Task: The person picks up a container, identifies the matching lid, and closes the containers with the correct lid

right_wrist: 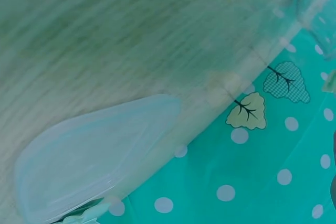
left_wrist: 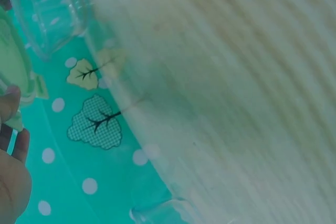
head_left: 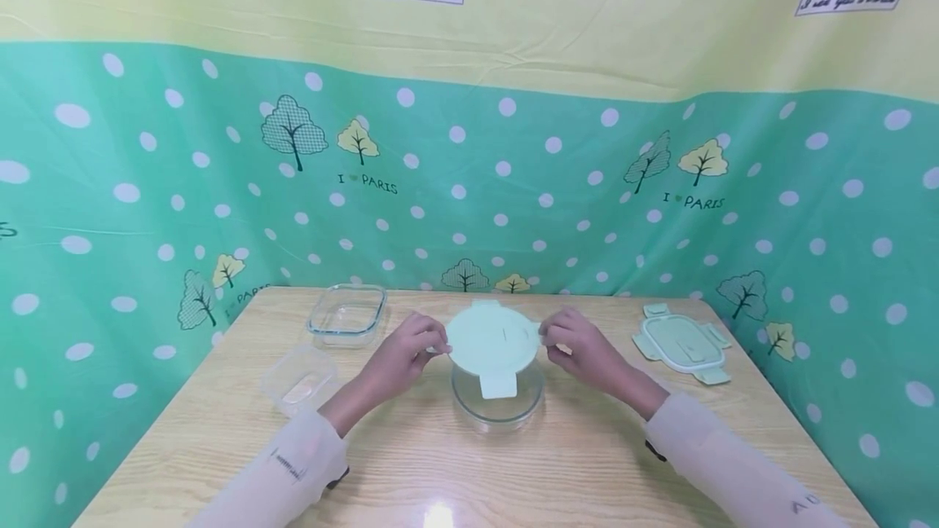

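Observation:
Both hands hold a round pale green lid (head_left: 493,336) by opposite sides, over the round glass bowl (head_left: 499,416). My left hand (head_left: 398,357) pinches the left edge; thumb and fingers of that hand (left_wrist: 13,171) show at the left of the left wrist view, on the lid (left_wrist: 11,59). At the right edge, my right hand (head_left: 584,353) pinches a side flap. The lid's front flap hangs down over the bowl's opening. In the right wrist view, only a sliver of lid (right_wrist: 329,83) and part of the glass bowl (right_wrist: 320,17) appear.
A square glass container (head_left: 348,318) stands at the back left, with a smaller clear container (head_left: 299,379) nearer, beside the left forearm. On the right lies a rectangular pale green lid (head_left: 684,342) with its flaps spread. A patterned curtain (head_left: 506,186) surrounds the wooden table (head_left: 587,463).

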Demonstrator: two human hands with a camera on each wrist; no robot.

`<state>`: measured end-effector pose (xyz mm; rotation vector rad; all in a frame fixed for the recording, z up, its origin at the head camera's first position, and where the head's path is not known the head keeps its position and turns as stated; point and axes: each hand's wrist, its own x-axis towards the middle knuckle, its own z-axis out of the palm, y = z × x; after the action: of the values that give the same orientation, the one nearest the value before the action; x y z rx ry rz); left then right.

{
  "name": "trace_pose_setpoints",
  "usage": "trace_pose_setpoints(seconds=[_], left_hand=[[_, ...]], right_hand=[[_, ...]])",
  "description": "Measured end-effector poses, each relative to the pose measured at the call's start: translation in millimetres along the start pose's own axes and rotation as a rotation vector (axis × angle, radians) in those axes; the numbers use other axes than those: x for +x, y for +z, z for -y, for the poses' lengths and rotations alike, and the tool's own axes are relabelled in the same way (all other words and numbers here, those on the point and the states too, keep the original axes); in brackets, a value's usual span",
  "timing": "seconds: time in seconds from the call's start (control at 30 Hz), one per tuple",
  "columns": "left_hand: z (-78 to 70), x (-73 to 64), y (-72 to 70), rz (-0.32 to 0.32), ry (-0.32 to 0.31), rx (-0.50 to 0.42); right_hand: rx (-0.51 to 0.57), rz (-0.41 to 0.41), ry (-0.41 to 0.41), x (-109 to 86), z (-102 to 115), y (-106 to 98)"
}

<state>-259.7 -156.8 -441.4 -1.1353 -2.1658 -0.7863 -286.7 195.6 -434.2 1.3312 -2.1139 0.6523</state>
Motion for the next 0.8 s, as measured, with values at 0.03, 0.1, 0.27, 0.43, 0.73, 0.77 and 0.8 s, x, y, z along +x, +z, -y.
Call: trace_pose_setpoints(seconds=[0.03,0.1,0.27,0.43,0.73,0.77,0.8], left_hand=[[-0.8,-1.4,0.3,0.002,0.004,0.004],[-2.4,-4.7,0.9,0.006,0.008,0.01],[-7.9,-13.2,1.3,0.036,0.014,0.025],[-14.8,-17.7,-0.4,0.041,0.053,0.023],[-20.3,-22.5,-1.3,0.059,0.122,0.026],[-20.5,-23.0,-0.7,0.064,0.123,0.025],[-20.5,-23.4,-0.1,0.067,0.123,0.022]], right_hand=[[0.001,0.003,-0.012,-0.8,1,0],[0.006,0.014,-0.031,-2.6,4,-1],[0.016,0.035,-0.065,-7.6,12,-3],[0.019,0.054,-0.093,-12.7,20,-8],[0.005,0.096,-0.095,-20.8,30,-13],[-0.001,0.099,-0.096,-21.7,31,-13],[-0.007,0.102,-0.095,-22.8,31,-12]])
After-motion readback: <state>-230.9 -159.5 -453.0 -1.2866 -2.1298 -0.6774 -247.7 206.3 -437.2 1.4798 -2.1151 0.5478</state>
